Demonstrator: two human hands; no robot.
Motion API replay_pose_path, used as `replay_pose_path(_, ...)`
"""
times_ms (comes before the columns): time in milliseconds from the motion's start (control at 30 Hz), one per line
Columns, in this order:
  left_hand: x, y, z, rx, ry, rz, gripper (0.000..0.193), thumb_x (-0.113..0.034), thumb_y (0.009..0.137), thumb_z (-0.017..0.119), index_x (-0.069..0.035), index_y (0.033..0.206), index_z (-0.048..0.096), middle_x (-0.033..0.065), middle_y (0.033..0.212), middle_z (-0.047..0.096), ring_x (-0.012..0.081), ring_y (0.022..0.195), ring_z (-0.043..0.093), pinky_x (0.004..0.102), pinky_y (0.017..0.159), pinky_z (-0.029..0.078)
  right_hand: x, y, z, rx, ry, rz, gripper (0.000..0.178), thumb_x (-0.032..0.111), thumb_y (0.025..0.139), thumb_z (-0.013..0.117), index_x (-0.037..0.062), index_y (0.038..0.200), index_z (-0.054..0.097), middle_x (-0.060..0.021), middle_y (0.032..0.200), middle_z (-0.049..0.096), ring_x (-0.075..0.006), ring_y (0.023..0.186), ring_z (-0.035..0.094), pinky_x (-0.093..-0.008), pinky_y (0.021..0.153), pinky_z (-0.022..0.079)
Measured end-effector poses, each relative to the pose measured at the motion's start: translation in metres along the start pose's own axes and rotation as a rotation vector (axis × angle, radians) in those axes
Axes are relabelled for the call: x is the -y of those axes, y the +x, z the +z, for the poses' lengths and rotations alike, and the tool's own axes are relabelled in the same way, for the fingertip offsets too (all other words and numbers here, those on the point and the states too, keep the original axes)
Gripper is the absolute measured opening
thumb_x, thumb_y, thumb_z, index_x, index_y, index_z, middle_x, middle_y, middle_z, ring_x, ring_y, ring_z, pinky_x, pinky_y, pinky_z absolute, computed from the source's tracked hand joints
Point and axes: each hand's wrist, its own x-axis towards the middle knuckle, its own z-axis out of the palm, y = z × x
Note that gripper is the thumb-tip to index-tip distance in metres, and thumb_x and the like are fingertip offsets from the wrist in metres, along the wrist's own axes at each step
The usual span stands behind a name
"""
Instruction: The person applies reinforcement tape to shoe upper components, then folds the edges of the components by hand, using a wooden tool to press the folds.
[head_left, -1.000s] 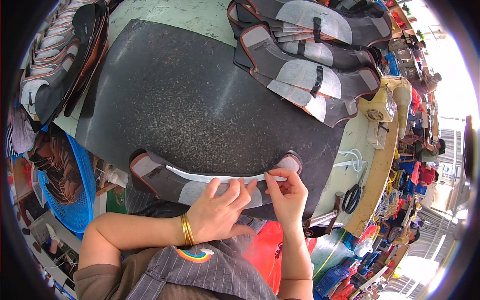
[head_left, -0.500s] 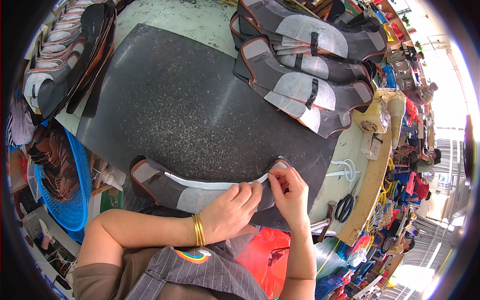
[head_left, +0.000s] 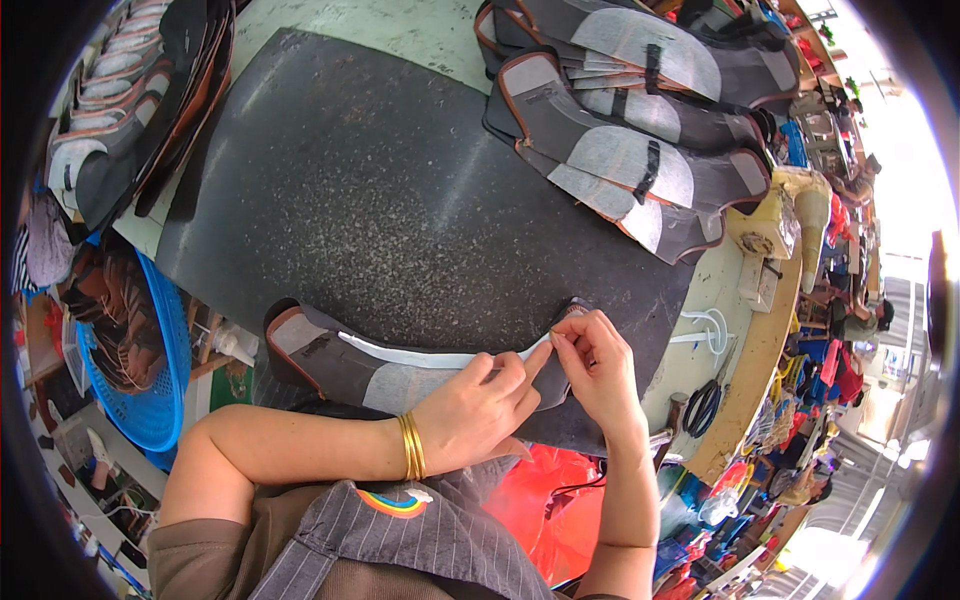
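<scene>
A dark shoe upper (head_left: 330, 349) with a light grey patch lies along the near edge of a black mat. Along its far edge runs a narrow white tape (head_left: 400, 356). My left hand (head_left: 478, 405) rests over the upper's middle, fingers bent and closed on it, the index finger stretched along the tape. Its fingertip meets the fingers of my right hand (head_left: 598, 365), which pinch at the tape near the upper's right end. My fingers hide that end of the tape.
The black mat (head_left: 340, 190) covers much of the table. Stacked shoe uppers (head_left: 620, 150) lie at the far right, with another row (head_left: 100, 130) at the far left. A blue basket (head_left: 172, 350) holds brown pieces. A hammer (head_left: 672, 420) and black coiled cord (head_left: 703, 408) lie right.
My left index finger has reached out to the right along the tape, up to my right fingertips. My right hand still pinches near the right end. The whole view has shifted slightly.
</scene>
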Motion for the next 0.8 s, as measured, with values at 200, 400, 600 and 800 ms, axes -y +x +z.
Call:
replay_pose_path(200,0.000,0.004,-0.009,-0.082,-0.266,-0.113,0.058,-0.054,0.066,0.078,-0.004,0.092,0.063,0.0162,0.138,0.055,0.0274,0.097,0.052,0.0380,0.078,0.043,-0.009,-0.011,0.020,-0.227,-0.223,-0.245,0.009,0.000,0.091,0.060,0.0021,0.099,0.058,-0.0145,0.086,0.060,-0.0337,0.070,0.062,-0.0355,0.060,0.051)
replay_pose_path(400,0.022,-0.022,-0.023,-0.133,-0.248,0.047,0.046,-0.025,0.071,0.076,-0.003,0.108,0.059,0.0169,0.137,0.047,0.0314,0.111,0.050,0.0446,0.091,0.044,0.010,-0.092,0.019,-0.095,0.294,0.074,0.011,0.000,0.090,0.064,0.0022,0.081,0.059,-0.0029,0.070,0.057,-0.0088,0.060,0.054,-0.0248,0.051,0.042)
replay_pose_path(600,0.064,-0.032,-0.059,-0.139,-0.543,-0.074,0.038,-0.009,0.078,0.074,-0.005,0.114,0.062,0.0116,0.105,0.062,0.0329,0.095,0.060,0.0418,0.085,0.049,0.070,-0.094,0.038,0.354,0.094,-0.329,0.018,0.019,0.086,0.073,0.0023,0.092,0.066,-0.0114,0.074,0.060,-0.0304,0.070,0.062,-0.0408,0.062,0.050)
replay_pose_path(800,0.068,-0.025,-0.103,-0.593,-0.003,0.444,0.027,-0.012,0.071,0.071,-0.009,0.098,0.071,0.0063,0.104,0.063,0.0246,0.098,0.064,0.0376,0.085,0.056,0.051,-0.023,0.066,0.585,1.536,0.390,0.036,0.027,0.106,0.043,0.0003,0.126,0.058,-0.0093,0.107,0.065,-0.0188,0.095,0.063,-0.0302,0.086,0.051)
